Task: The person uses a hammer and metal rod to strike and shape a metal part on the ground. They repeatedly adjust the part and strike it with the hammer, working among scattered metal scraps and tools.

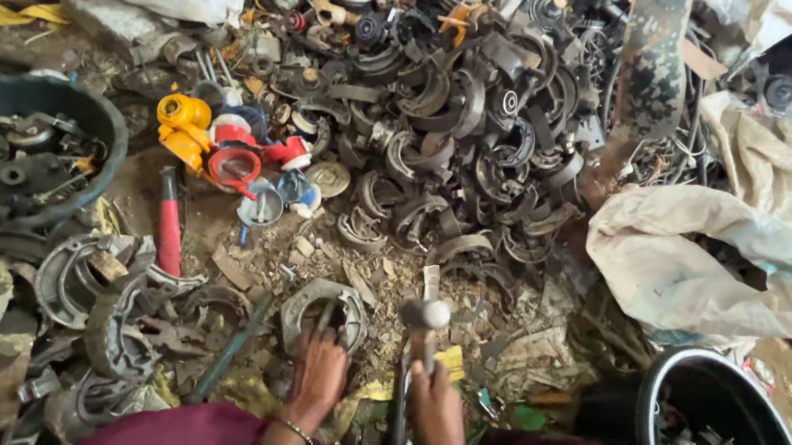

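My left hand (316, 374) grips a thin metal rod, perhaps a chisel (324, 317), whose tip stands inside a round grey metal part (297, 311) on the dirt floor. Just to its right, my right hand (434, 410) holds the handle of a hammer, and the hammer's steel head (425, 313) hovers just above the ground beside the round part. Both wrists wear bangles, and maroon cloth covers my knees at the bottom edge.
A big heap of curved dark metal brake parts (459, 133) fills the centre back. Yellow, red and blue plastic pieces (232, 148) lie left of it. A dark tub (90, 104) of scrap stands far left, a black bucket (660, 403) bottom right, and a dirty white sack (694, 265) at right.
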